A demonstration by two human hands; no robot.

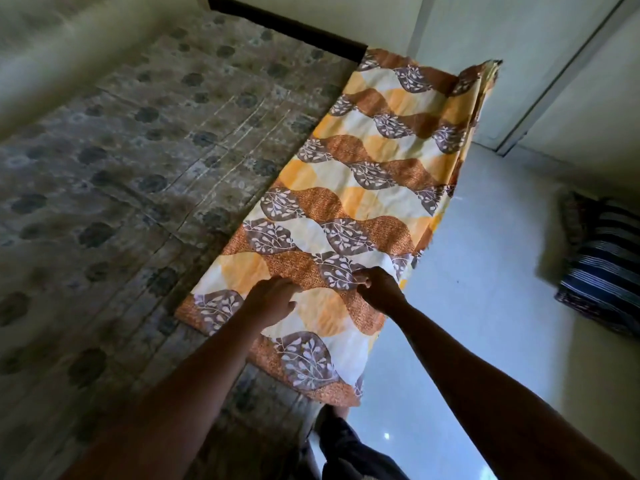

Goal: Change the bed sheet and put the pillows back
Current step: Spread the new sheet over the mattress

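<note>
A folded bed sheet (374, 174) with orange, yellow and white waves and brown leaf ovals lies as a long strip along the right edge of the bare mattress (131, 161), its right side hanging over toward the floor. My left hand (273, 299) rests on the sheet's near part with curled fingers gripping the cloth. My right hand (377, 289) pinches a fold of the sheet just to the right of it. Both forearms reach in from the bottom of the view.
The mattress has a faded grey floral print and fills the left. A dark headboard (287, 27) runs along its far end. A dark blue striped bundle of cloth (602, 268) lies on the pale floor (485, 271) at right, near a wall.
</note>
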